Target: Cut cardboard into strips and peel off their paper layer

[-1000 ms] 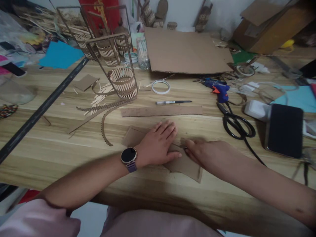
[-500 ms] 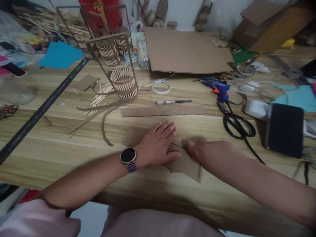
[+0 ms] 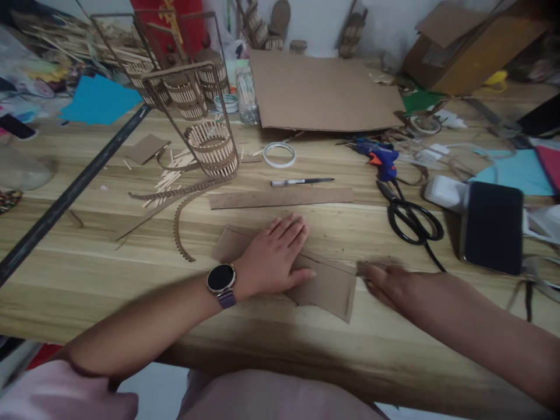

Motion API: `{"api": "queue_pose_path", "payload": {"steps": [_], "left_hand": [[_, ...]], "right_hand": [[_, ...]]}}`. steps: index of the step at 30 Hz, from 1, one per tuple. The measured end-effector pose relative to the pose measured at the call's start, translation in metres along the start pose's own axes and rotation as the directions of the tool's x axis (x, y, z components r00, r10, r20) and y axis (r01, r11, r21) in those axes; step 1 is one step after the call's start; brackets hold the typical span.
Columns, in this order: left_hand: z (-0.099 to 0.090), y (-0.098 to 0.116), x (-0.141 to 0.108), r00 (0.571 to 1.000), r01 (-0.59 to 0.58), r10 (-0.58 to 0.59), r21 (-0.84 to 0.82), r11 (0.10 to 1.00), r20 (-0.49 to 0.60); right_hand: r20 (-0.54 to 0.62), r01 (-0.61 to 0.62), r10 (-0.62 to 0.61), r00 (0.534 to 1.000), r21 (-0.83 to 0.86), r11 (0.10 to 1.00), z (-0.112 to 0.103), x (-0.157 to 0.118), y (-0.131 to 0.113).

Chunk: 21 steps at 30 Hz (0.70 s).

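Observation:
A piece of brown cardboard (image 3: 330, 286) with a line along its upper part lies on the table before me. My left hand (image 3: 277, 256) is spread flat over its middle, palm down, fingers stretched out, pressing on it. A watch (image 3: 221, 279) sits on that wrist. At the cardboard's right edge is my right hand (image 3: 387, 283), fingers closed in a pinch and slightly blurred. Something small and brown seems to be at its fingertips, too unclear to name. Beyond the hands lie a cardboard strip (image 3: 282, 199) and a pen (image 3: 301, 182).
Black-handled scissors (image 3: 415, 221), a blue glue gun (image 3: 385, 163) and a dark phone-like device (image 3: 492, 227) lie at the right. A tape roll (image 3: 279, 154), a small slatted basket (image 3: 212, 149) and a large cardboard sheet (image 3: 324, 93) stand farther back. A long black bar (image 3: 74, 186) crosses the left.
My right hand has moved right, from above the cardboard to just past its right edge. The left hand stays flat in place. The view has shifted slightly.

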<state>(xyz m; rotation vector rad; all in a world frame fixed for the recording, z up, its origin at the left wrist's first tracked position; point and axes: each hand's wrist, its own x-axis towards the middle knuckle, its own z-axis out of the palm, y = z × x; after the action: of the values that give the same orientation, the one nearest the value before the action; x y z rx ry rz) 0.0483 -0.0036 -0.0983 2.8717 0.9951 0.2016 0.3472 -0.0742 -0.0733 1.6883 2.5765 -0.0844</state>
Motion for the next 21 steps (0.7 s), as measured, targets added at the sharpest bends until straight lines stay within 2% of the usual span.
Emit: {"api": "queue_pose_path", "payload": {"steps": [3,6,9,12,14,16,21], "left_hand": [[0.001,-0.001,0.000,1.000,-0.013,0.013,0.000,1.000,-0.020],[0.003,-0.001,0.001,0.999,-0.025,0.024,-0.007,1.000,-0.040],[0.003,-0.003,0.000,0.997,-0.049,0.047,-0.033,0.998,-0.056],[-0.001,-0.008,-0.007,0.991,-0.110,0.107,-0.041,0.993,-0.075],[-0.008,-0.011,-0.017,0.988,-0.129,0.128,-0.012,0.992,-0.083],[-0.016,-0.014,-0.028,0.992,-0.097,0.099,0.025,0.995,-0.077],[-0.036,-0.013,-0.038,1.000,-0.010,0.010,0.098,0.995,-0.003]], "right_hand": [[0.060,0.099,-0.098,0.993,-0.013,0.995,-0.005,-0.003,0.009],[0.015,0.128,-0.128,0.992,-0.013,0.992,-0.013,-0.001,0.017],[0.002,0.035,-0.035,0.999,-0.142,0.989,-0.020,0.009,0.020],[0.001,-0.032,0.034,0.999,-0.313,0.949,-0.018,0.021,0.015],[-0.065,-0.049,0.026,0.998,-0.376,0.925,-0.011,0.027,0.010],[-0.153,-0.057,-0.006,0.988,-0.401,0.914,-0.004,0.029,0.007],[-0.337,0.018,-0.162,0.927,-0.394,0.919,-0.005,0.029,-0.006]]}}
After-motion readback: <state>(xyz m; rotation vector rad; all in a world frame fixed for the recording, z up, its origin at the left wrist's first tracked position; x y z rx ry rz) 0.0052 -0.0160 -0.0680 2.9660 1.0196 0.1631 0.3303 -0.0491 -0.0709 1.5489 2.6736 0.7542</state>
